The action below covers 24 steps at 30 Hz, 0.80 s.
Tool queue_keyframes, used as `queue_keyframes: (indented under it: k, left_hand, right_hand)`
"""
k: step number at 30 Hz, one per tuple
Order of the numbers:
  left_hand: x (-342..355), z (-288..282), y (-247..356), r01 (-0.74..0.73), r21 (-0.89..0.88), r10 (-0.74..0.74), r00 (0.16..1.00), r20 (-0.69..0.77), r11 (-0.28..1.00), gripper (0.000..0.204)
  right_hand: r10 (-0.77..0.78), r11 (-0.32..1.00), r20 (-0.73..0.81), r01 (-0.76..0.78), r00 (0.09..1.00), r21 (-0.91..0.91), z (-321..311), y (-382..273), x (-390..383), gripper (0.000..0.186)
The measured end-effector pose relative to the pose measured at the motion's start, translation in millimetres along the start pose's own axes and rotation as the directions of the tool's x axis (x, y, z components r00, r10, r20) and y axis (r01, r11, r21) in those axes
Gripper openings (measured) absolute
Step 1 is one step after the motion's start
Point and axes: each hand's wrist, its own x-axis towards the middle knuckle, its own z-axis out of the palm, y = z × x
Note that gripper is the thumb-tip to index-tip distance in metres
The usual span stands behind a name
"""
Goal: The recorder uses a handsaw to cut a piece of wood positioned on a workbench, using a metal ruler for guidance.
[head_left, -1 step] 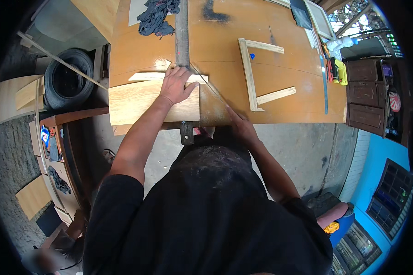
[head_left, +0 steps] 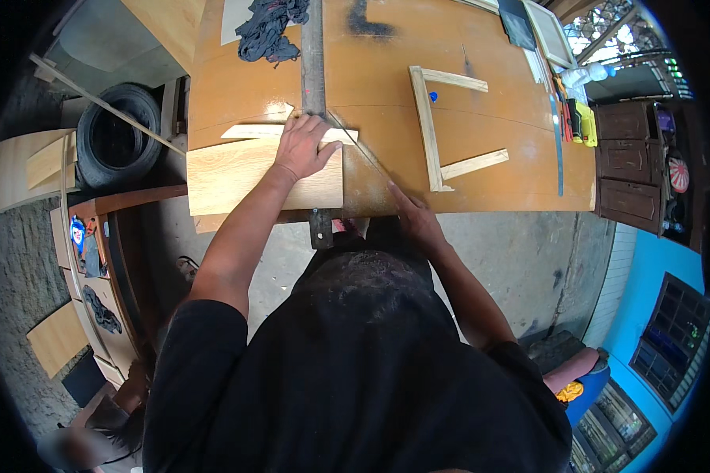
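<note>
My left hand (head_left: 302,147) presses down on a narrow pale wooden strip (head_left: 252,132), thumb out to the side. This strip lies along the far edge of a wider wood-grain board (head_left: 244,175). In my right hand (head_left: 416,217), at the table's near edge, is what looks like a handsaw (head_left: 368,157), seen almost edge-on. Its thin blade slants up and left across the strip's right end. The index finger points along the blade, while the handle is hidden in my grip.
An open three-sided wooden frame (head_left: 426,134) lies on the brown table (head_left: 521,173), right of the saw. A long metal bar (head_left: 313,63) and a dark rag (head_left: 268,30) lie further back. Tools line the right edge. At left are a tire (head_left: 118,135) and a person (head_left: 118,410).
</note>
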Motion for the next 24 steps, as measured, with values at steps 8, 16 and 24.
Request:
queue_keyframes:
  k: [8, 16, 24]
  left_hand:
    - [-1.4, -4.7, 0.6, -0.026, 0.0, 0.026, 0.999, 0.021, 1.0, 0.034]
    - [-0.2, -1.6, -1.4, -0.007, 0.011, 0.007, 1.0, -0.003, 1.0, 0.036]
    - [-0.7, -6.1, -0.3, 0.005, 0.01, -0.005, 0.999, 0.04, 1.0, 0.037]
  right_hand:
    - [0.064, 0.998, 0.052, -0.065, 0.997, 0.015, -14.3, -28.9, -1.4, 0.055]
    - [0.017, 0.999, -0.02, -0.018, 1.0, -0.035, 14.3, -14.3, 28.4, 0.055]
    - [0.069, 0.995, 0.083, -0.062, 0.994, -0.082, -23.0, -42.9, 2.6, 0.056]
